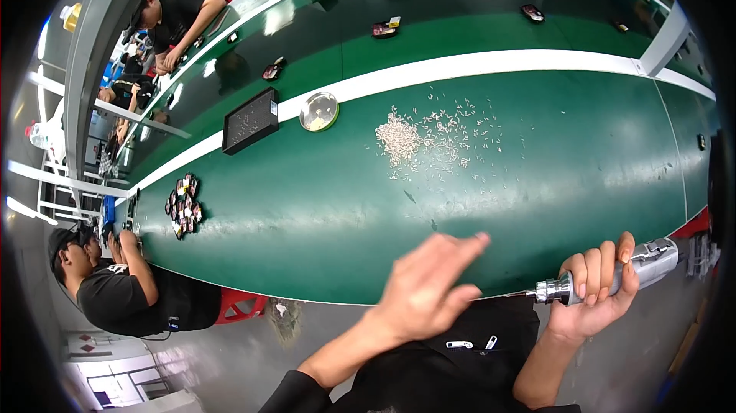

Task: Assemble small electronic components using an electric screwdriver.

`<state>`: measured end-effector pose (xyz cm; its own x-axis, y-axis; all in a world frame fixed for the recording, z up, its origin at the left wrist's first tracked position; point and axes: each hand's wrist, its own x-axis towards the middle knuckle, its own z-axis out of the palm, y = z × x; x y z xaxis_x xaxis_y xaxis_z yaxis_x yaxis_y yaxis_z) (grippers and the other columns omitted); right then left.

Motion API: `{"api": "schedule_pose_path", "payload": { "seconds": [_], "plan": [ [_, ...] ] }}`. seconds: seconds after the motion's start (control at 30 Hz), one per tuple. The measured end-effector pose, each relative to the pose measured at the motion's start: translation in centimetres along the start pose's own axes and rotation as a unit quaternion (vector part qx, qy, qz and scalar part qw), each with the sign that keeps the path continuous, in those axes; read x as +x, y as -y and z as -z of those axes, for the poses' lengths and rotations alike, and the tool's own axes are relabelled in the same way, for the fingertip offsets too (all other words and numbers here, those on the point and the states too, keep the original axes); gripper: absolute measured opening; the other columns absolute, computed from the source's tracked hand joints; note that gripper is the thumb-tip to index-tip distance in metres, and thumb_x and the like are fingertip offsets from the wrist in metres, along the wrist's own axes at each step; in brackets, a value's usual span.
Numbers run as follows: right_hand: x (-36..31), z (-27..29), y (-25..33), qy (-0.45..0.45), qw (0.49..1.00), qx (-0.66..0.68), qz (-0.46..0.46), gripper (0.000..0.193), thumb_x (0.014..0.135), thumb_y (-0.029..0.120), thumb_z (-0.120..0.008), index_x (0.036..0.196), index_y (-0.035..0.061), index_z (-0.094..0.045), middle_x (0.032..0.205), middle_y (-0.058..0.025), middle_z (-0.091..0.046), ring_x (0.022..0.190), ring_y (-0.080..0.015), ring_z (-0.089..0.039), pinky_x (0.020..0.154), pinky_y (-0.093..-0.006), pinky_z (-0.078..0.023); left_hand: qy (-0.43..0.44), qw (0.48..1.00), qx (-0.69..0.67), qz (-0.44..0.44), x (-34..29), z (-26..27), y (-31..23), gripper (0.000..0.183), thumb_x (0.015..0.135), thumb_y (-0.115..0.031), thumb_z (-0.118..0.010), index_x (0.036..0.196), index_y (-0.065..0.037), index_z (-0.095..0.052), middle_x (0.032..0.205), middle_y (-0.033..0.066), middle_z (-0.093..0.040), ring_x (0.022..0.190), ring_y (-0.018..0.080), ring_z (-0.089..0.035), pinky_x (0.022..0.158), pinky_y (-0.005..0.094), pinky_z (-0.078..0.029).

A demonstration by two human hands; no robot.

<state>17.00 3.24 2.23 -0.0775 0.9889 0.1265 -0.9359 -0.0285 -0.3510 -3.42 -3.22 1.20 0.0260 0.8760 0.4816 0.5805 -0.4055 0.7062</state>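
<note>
Right hand (599, 284): clamped on screwdriver (656, 263).
Left hand (423, 288): empty, thumb apart.
Screws (399, 141): heaped loose, 12 o'clock.
Black parts (184, 207): untouched, 9 o'clock.

I noticed a black top (429, 378) by the near edge of the bench (307, 252), two small white marks (459, 345) on its front, black sleeves (295, 395), bare forearms (345, 355).

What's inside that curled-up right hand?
A silver-grey tool, perhaps a powered screwdriver. Its ringed front end pokes out on the left and its back end on the right. The right hand covers its middle, so that part can't be seen.
</note>
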Motion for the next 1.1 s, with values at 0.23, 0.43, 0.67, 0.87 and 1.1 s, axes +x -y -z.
{"api": "schedule_pose_path", "payload": {
  "seconds": [0.23,0.43,0.67,0.87,1.1],
  "plan": [
    [1.1,0.5,0.9,-0.048,0.998,0.025,0.037,0.008,0.092,0.011,-0.046,0.091,0.0062,-0.040,0.051,0.0013,-0.034,0.041,-0.0075,-0.032,0.044,-0.0250,-0.035,-0.123,0.824,0.524,0.177,2.8,16.7,13.8,0.049,0.089,-0.019,-0.058,0.131,0.001,-0.042,0.139,0.0225,-0.034,0.128,0.0398,-0.032,0.105,0.0498,-0.029],
    [1.3,1.4,-0.5,-0.102,0.995,0.002,0.018,0.008,0.092,0.011,-0.046,0.090,0.0061,-0.040,0.051,0.0012,-0.034,0.039,-0.0082,-0.033,0.043,-0.0243,-0.037,-0.041,0.826,0.523,0.206,-1.2,17.8,15.8,0.050,0.091,-0.026,-0.055,0.133,0.000,-0.043,0.140,0.0217,-0.038,0.131,0.0371,-0.033,0.110,0.0502,-0.022],
    [1.8,1.9,-0.7,-0.131,0.991,0.003,0.012,0.007,0.093,0.011,-0.043,0.090,0.0058,-0.039,0.051,0.0007,-0.032,0.039,-0.0085,-0.032,0.042,-0.0244,-0.036,-0.058,0.860,0.471,0.188,0.5,17.4,12.8,0.051,0.090,-0.019,-0.057,0.135,0.000,-0.040,0.141,0.0249,-0.036,0.130,0.0414,-0.034,0.108,0.0484,-0.028],
    [2.0,1.8,-0.7,-0.146,0.989,0.011,0.005,0.007,0.093,0.011,-0.042,0.090,0.0052,-0.039,0.051,-0.0001,-0.032,0.039,-0.0093,-0.032,0.041,-0.0255,-0.036,-0.069,0.837,0.510,0.184,8.6,24.5,21.9,0.053,0.082,-0.017,-0.066,0.125,0.006,-0.045,0.123,0.0255,-0.049,0.116,0.0409,-0.045,0.098,0.0444,-0.039],
    [1.5,2.2,0.2,-0.181,0.983,0.000,0.018,0.006,0.091,0.011,-0.041,0.090,0.0050,-0.041,0.050,0.0002,-0.033,0.038,-0.0090,-0.032,0.039,-0.0258,-0.036,-0.026,0.839,0.466,0.280,11.6,26.2,28.6,0.031,0.076,-0.012,-0.068,0.102,0.004,-0.062,0.093,0.0239,-0.066,0.092,0.0377,-0.063,0.083,0.0427,-0.050]
  ]
}}
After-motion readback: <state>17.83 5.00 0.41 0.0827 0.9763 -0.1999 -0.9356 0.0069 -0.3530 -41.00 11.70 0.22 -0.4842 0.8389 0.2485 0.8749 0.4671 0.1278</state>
